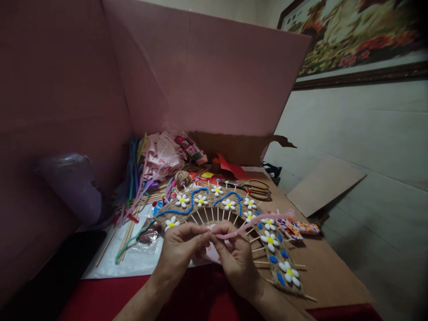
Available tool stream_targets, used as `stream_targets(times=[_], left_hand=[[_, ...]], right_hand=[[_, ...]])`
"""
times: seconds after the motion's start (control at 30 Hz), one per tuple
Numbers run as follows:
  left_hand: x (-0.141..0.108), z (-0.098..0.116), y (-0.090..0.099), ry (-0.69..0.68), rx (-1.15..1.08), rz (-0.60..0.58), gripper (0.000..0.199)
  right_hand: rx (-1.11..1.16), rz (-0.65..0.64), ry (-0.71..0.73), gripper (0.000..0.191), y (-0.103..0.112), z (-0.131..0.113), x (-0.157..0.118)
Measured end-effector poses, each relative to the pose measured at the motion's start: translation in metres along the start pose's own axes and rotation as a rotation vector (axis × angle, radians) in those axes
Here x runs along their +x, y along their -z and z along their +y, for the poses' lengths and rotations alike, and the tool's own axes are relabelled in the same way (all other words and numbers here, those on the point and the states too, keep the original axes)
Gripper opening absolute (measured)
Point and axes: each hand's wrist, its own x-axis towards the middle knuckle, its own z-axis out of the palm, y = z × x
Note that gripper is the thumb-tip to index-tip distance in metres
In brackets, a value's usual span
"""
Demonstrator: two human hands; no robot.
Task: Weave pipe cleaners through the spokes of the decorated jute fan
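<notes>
A fuzzy pink pipe cleaner [265, 216] runs from between my fingertips out to the right, across the back of my right fingers. My left hand [180, 249] pinches at its near end, and my right hand [236, 261] grips it close by, the two sets of fingertips almost touching. Pale pink dotted fabric [213, 253] shows beneath my fingers; how it is attached is hidden. Just beyond my hands lies a fan-shaped frame of thin sticks wound with twine [207, 209], bearing white flowers [270, 240] with yellow centres, blue ovals [273, 259] and wavy blue strips [192, 200].
Scissors [259, 189], a twine ball [182, 178], crumpled pink fabric [162, 154] and coloured pipe cleaners [132, 171] lie behind the fan. Loose sticks [127, 234] rest on a white sheet [100, 263] at left. A cardboard sheet [334, 276] extends right; tall pink panels [207, 76] stand behind.
</notes>
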Motion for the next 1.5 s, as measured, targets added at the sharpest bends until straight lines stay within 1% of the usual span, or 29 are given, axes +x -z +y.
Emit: stream_targets(times=[0.1, 0.2, 0.27, 0.37, 0.43, 0.6, 0.77, 0.93, 1.1, 1.17, 1.23, 1.33, 1.43, 1.5], left_hand=[[0.0001, -0.0002, 0.0016, 0.006, 0.017, -0.015, 0.021], [-0.0014, -0.0003, 0.0023, -0.024, 0.061, -0.007, 0.021], [-0.0031, -0.0014, 0.0021, -0.082, 0.119, 0.025, 0.02], [-0.0048, -0.0047, 0.0011, -0.21, 0.225, 0.092, 0.018], [-0.0046, -0.0066, 0.0005, -0.259, 0.255, 0.106, 0.015], [-0.0039, -0.0054, -0.0014, -0.299, 0.219, 0.006, 0.011], [-0.0055, -0.004, -0.0018, -0.318, 0.25, -0.057, 0.011], [-0.0057, -0.0069, 0.0006, -0.393, 0.342, -0.067, 0.012], [-0.0058, -0.0073, 0.0017, -0.531, 0.471, -0.066, 0.015], [-0.006, -0.0072, 0.0015, -0.559, 0.516, -0.061, 0.015], [-0.0062, -0.0073, 0.001, -0.549, 0.544, -0.049, 0.015], [-0.0064, -0.0072, 0.0002, -0.483, 0.538, -0.025, 0.014], [-0.0065, -0.0065, -0.0006, -0.421, 0.482, 0.001, 0.014], [-0.0066, -0.0062, -0.0014, -0.413, 0.48, 0.023, 0.014]], right_hand=[[0.012, -0.005, 0.003, 0.006, 0.0006, -0.0003, -0.0004], [-0.006, 0.007, -0.007, 0.007, 0.0006, -0.0022, -0.0002], [-0.036, -0.003, 0.013, 0.007, 0.0, -0.0038, -0.0001], [-0.113, -0.015, 0.097, 0.007, -0.0008, -0.0054, -0.0004], [-0.147, -0.005, 0.117, 0.007, -0.0007, -0.0057, -0.0005], [-0.085, 0.059, 0.021, 0.009, 0.0014, -0.0062, 0.0006], [-0.039, 0.052, 0.014, 0.008, 0.0026, -0.0062, 0.0021], [-0.038, 0.079, -0.015, 0.008, 0.0017, -0.0054, 0.0015], [0.042, 0.081, -0.058, 0.009, 0.0003, -0.0037, 0.0024], [0.089, 0.075, -0.08, 0.01, -0.0002, -0.003, 0.0028], [0.132, 0.06, -0.095, 0.011, -0.0003, -0.003, 0.0028], [0.134, 0.044, -0.088, 0.011, -0.0003, -0.0043, 0.0024], [0.06, 0.057, -0.044, 0.011, -0.0011, -0.0051, 0.0011], [-0.018, 0.071, 0.0, 0.009, -0.0023, -0.0048, 0.0001]])
